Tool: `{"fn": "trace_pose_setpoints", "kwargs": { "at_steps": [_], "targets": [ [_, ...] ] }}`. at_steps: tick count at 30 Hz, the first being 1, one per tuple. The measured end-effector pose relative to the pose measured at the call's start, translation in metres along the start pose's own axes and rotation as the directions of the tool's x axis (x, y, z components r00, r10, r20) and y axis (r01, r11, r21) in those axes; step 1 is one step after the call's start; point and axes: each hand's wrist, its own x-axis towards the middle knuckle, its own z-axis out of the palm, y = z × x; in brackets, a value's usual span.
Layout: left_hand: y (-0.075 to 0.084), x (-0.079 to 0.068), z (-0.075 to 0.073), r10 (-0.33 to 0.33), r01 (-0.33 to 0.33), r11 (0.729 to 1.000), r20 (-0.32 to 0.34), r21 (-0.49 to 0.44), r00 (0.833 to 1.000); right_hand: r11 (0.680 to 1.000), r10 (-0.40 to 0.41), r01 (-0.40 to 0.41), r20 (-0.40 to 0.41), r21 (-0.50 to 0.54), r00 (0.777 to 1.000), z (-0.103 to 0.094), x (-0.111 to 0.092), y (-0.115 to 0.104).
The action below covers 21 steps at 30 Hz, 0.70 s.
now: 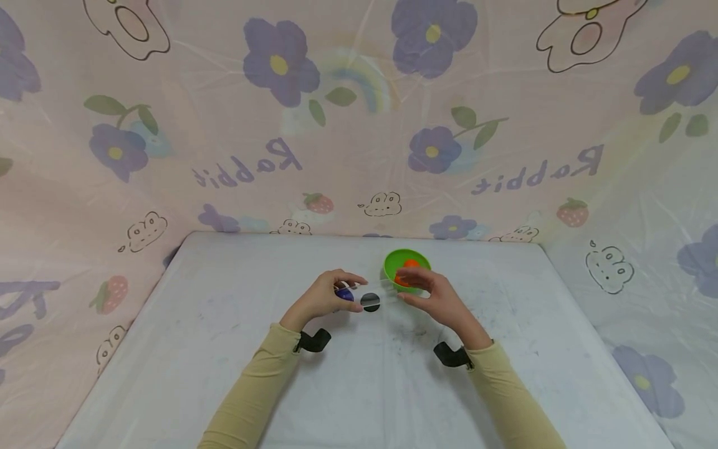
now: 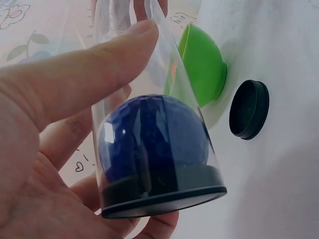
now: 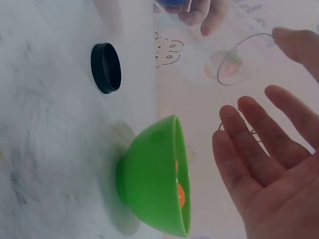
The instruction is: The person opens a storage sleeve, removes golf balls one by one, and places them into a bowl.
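Observation:
My left hand (image 1: 325, 298) grips a clear plastic tube (image 2: 107, 30), thumb on one side and fingers around the other. Inside it, a dimpled blue ball (image 2: 154, 134) sits against the black cap (image 2: 164, 189) that closes the end near my left palm. The tube lies roughly level above the table, its uncapped mouth towards my right hand (image 1: 440, 302). That hand is held with fingers apart, and its thumb tip is right at the tube's rim in the right wrist view. A loose black cap (image 3: 105, 68) lies on the table below the tube.
A green bowl (image 3: 147, 174) holding orange balls (image 1: 411, 264) stands on the white table (image 1: 493, 386) just beyond my right hand. Patterned cloth (image 1: 348, 143) hangs behind the table and at both sides.

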Motion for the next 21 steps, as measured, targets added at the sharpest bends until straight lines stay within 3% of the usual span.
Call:
{"fn": "trace_pose_setpoints", "kwargs": {
  "at_steps": [7, 21],
  "targets": [
    [-0.001, -0.001, 0.001, -0.002, 0.002, 1.000, 0.003, 0.001, 1.000, 0.999, -0.037, 0.036, 0.000, 0.039, 0.999, 0.007, -0.001, 0.004],
    [-0.002, 0.000, 0.001, 0.016, -0.016, 1.000, 0.007, -0.003, 1.000, 0.999, 0.004, -0.003, -0.034, 0.039, 0.999, 0.015, -0.006, 0.008]
  ]
}}
